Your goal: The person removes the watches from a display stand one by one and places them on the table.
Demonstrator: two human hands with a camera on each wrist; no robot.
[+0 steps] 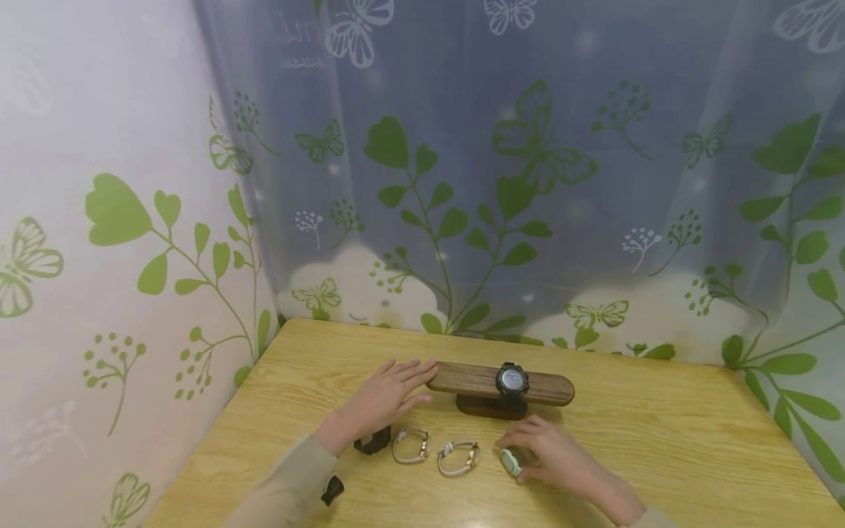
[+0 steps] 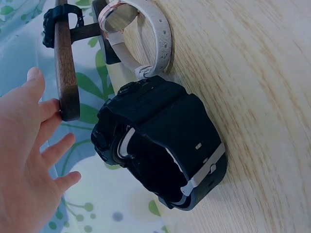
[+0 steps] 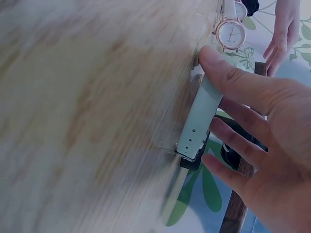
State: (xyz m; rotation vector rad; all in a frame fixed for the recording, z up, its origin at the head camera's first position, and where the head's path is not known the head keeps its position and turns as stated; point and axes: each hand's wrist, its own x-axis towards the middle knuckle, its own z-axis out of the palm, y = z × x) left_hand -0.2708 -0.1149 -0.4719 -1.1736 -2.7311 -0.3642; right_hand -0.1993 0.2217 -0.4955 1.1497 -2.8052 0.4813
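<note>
A brown wooden watch stand (image 1: pixel 455 375) stands at the middle of the table, with a black watch (image 1: pixel 513 380) strapped round its bar. My left hand (image 1: pixel 383 400) touches the bar's left end with its fingers fairly straight. In the head view, my right hand (image 1: pixel 557 455) grips a mint green watch (image 1: pixel 510 462) at the table surface, in front of the stand's right half. The right wrist view shows the thumb and fingers on either side of its pale green strap (image 3: pixel 200 116). Part of that watch is hidden behind the hand.
Two watches with pale straps and rose-gold cases, a left one (image 1: pixel 411 446) and a right one (image 1: pixel 458 458), stand between my hands. A chunky black watch (image 2: pixel 165 136) lies beneath my left wrist. A small dark object (image 1: pixel 333 489) shows beside the left sleeve. A patterned curtain (image 1: pixel 422 183) hangs behind.
</note>
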